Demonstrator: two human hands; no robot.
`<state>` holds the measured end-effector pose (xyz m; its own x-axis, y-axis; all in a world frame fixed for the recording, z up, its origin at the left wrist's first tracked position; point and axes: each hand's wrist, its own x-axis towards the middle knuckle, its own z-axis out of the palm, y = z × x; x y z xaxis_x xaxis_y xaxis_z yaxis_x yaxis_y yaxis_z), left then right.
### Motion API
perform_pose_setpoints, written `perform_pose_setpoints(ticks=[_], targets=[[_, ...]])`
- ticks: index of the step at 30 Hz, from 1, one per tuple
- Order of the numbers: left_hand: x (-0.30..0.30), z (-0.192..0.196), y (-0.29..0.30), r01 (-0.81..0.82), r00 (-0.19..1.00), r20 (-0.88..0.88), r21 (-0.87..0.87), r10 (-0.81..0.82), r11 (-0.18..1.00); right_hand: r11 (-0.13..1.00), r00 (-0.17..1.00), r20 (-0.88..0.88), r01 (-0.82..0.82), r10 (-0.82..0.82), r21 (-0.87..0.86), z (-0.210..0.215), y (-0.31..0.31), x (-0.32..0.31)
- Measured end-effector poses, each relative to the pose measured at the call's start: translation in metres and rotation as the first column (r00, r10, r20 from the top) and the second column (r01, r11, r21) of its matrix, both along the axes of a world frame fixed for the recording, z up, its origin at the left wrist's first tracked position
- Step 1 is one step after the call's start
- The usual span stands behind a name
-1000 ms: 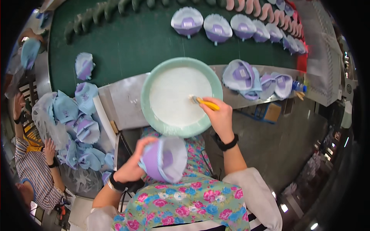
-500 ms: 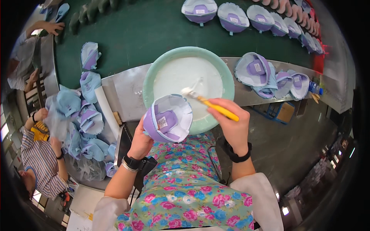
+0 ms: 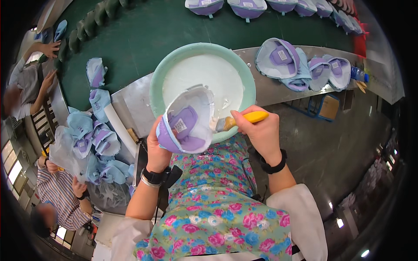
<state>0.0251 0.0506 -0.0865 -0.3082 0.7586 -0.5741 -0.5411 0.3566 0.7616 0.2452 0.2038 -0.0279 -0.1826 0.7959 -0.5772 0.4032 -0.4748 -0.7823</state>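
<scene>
My left hand (image 3: 157, 150) is closed on the side of a purple and light-blue shoe upper (image 3: 191, 119), tilted so its pale lining and a white label show. In my right hand (image 3: 264, 132) is a paintbrush (image 3: 228, 124) with a yellow handle. Its bristles, coated in white, meet the right edge of the upper. Behind and partly under the upper stands a mint-green basin (image 3: 156, 85) holding white liquid (image 3: 202, 78).
More uppers lie on the metal ledge at right (image 3: 278, 61), in a row along the green belt (image 3: 143, 43), and in a pile at left (image 3: 106, 139) beside a white roll (image 3: 118, 124). A blue bottle (image 3: 359, 75) lies far right. Two people work at left.
The brush has moved from over the liquid to the upper's right edge. The upper has been turned and tilted in my left hand. The whole view has shifted slightly.
</scene>
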Motion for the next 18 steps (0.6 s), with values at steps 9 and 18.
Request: perform_pose_setpoints(ticks=[9,18], targets=[[0.010,0.029,0.020,-0.008,0.980,-0.195,0.086,0.025,0.996,0.992,0.990,-0.075,-0.120,0.122,0.035,0.049,0.003,0.007],[-0.009,0.035,0.029,-0.159,0.834,0.471,-0.291,0.286,0.943,0.936,0.987,-0.057,-0.123,0.150,0.330,0.046,0.036,0.009]])
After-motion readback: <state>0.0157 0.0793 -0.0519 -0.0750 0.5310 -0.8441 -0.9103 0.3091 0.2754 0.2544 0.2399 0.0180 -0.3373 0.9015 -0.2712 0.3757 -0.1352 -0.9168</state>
